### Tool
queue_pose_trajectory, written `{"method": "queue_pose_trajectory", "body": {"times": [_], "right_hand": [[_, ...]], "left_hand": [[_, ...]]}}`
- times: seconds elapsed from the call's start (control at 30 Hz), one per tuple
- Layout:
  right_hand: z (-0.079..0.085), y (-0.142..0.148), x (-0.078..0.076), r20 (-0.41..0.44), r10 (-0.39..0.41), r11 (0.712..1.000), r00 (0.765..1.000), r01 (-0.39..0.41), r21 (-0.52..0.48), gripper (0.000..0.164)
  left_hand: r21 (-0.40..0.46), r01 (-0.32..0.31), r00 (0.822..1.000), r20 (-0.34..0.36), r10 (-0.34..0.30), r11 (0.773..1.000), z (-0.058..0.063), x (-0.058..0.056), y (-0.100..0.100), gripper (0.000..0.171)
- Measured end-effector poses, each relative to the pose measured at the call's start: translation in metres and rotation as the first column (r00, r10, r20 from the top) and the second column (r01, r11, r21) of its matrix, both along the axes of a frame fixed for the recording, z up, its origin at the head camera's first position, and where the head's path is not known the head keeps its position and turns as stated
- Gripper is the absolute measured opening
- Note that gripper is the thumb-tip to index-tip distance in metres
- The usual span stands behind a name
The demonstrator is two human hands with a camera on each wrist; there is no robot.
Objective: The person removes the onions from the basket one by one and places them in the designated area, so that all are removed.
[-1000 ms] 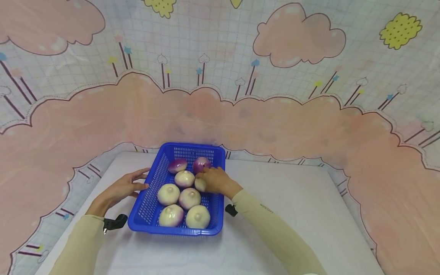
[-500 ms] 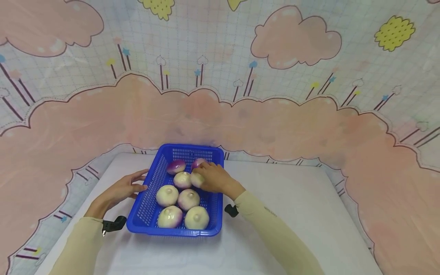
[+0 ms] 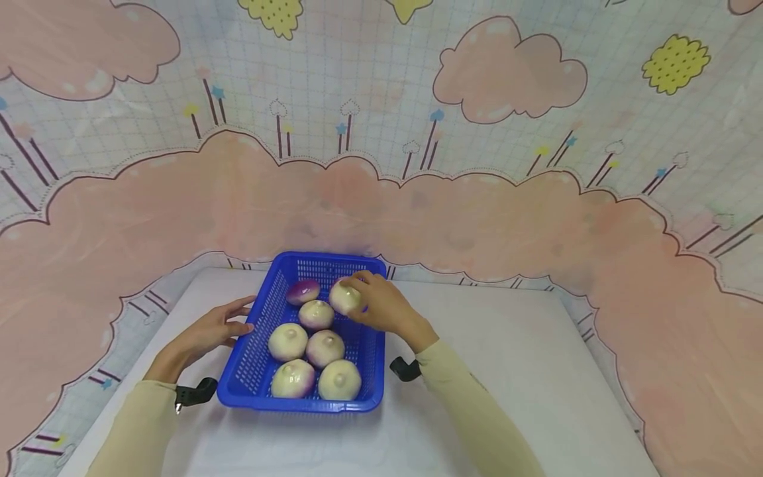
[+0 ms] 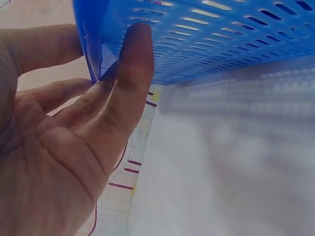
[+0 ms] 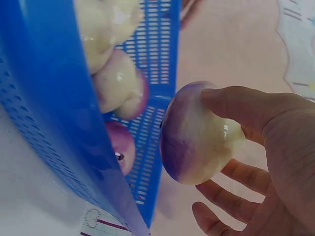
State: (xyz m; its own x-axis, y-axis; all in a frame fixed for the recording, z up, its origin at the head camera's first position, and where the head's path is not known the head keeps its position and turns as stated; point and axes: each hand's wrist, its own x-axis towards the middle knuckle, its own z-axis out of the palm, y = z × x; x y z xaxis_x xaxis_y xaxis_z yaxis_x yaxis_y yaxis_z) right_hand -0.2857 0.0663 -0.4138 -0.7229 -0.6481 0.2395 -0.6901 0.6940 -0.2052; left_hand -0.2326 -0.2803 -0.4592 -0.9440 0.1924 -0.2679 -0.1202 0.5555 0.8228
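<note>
My right hand [image 3: 381, 305] pinches a purple-and-cream onion [image 5: 197, 135], thumb on one side and fingertips on the other. It holds the onion over the far right part of a blue perforated basket [image 3: 301, 403]. Several more onions sit inside, mostly pale side up with a blunt nub; a purple one [image 3: 303, 292] lies tilted at the far left. Another purple onion [image 5: 120, 147] shows in the right wrist view, but in the head view the held one hides it. Against the basket's left side rests my left hand [image 3: 205, 334], fingers loosely extended at the rim.
The basket stands on a white-covered table [image 3: 489, 371]. Behind it hangs a patterned cloth [image 3: 417, 212] with pink clouds. A black wrist camera [image 3: 197, 392] sits at the left wrist, another black camera [image 3: 405, 368] at the right.
My right hand has moved toward the basket's far end with the onion, which now shows more fully and covers the purple one behind it. My left hand stays at the basket's side.
</note>
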Motion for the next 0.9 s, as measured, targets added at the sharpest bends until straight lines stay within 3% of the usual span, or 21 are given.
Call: {"method": "queue_pose_trajectory", "body": {"times": [0.27, 0.73, 0.9], "right_hand": [[0.010, 0.014, 0.006, 0.062, -0.035, 0.991, 0.997, 0.042, -0.130, 0.054], [0.010, 0.053, 0.006, 0.020, -0.143, 0.958, 0.990, 0.143, -0.249, 0.056], [0.008, 0.070, 0.002, 0.020, -0.196, 0.933, 0.980, 0.193, -0.304, 0.056]], "left_hand": [[0.016, -0.002, 1.000, -0.010, 0.002, 1.000, -0.001, 0.000, -0.001, 0.077], [0.025, 0.013, 1.000, -0.009, -0.012, 1.000, -0.002, -0.002, -0.003, 0.077], [0.034, 0.016, 1.000, -0.012, -0.016, 0.999, -0.002, -0.003, -0.004, 0.077]]}}
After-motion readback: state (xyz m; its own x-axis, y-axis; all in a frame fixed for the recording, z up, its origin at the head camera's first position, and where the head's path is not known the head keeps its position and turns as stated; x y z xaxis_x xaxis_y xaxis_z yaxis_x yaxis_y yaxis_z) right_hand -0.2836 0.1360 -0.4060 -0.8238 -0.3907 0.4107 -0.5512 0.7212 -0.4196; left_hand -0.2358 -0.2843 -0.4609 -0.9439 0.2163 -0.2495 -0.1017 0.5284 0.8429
